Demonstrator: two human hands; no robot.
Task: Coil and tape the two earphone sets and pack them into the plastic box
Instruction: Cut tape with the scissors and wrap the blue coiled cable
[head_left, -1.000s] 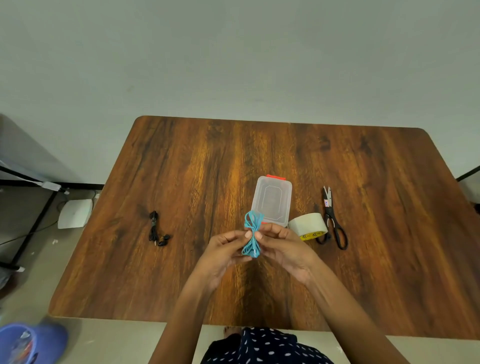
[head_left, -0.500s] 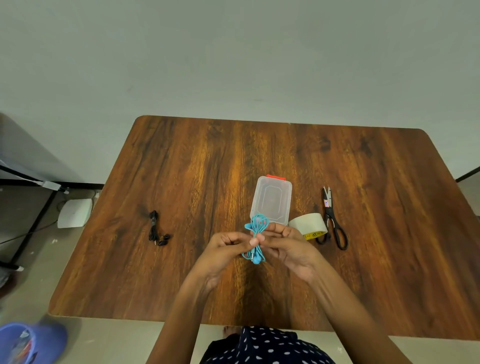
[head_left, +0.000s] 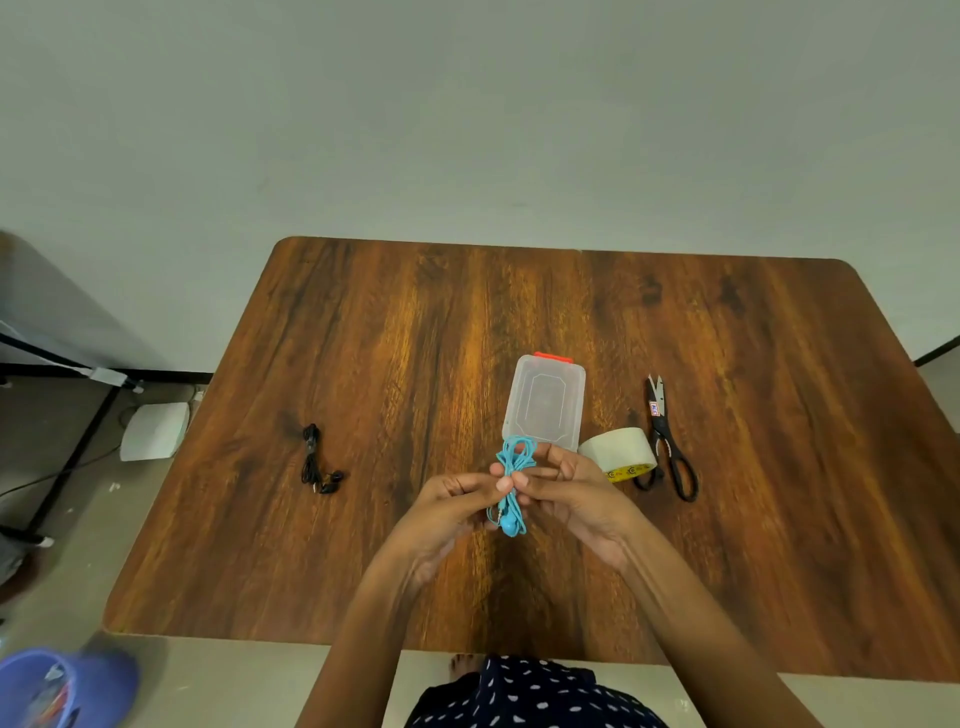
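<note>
From the head camera, a brown wooden table (head_left: 363, 338) fills the middle, and a clear plastic box (head_left: 545, 402) with its lid on and a red clip at the far end sits near the table's center.

Just in front of the box, on the near side, two hands meet above the table. The left hand (head_left: 447, 512) and the right hand (head_left: 576, 499) both pinch the blue earphones (head_left: 511, 483). The blue wire is folded into a long bunch. Its loops stick up past the fingers and cover a bit of the box's near edge. A blue earbud hangs down below the fingers. The fingertips of both hands curl in around the middle of the bunch and touch each other there.

To the left of the box, well apart from it, the black earphones (head_left: 317, 462) lie on the table in a small bundle.

Just to the right of the box's near corner sits a roll of pale tape (head_left: 618, 454). Right of the tape, touching or almost touching it, lie black scissors (head_left: 667, 441) with the blades pointing away from the person.

Far to the left of the box, off the table, a white flat thing (head_left: 153, 431) lies on the floor. A blue bucket (head_left: 57, 686) is on the floor by the near left corner of the table.
</note>
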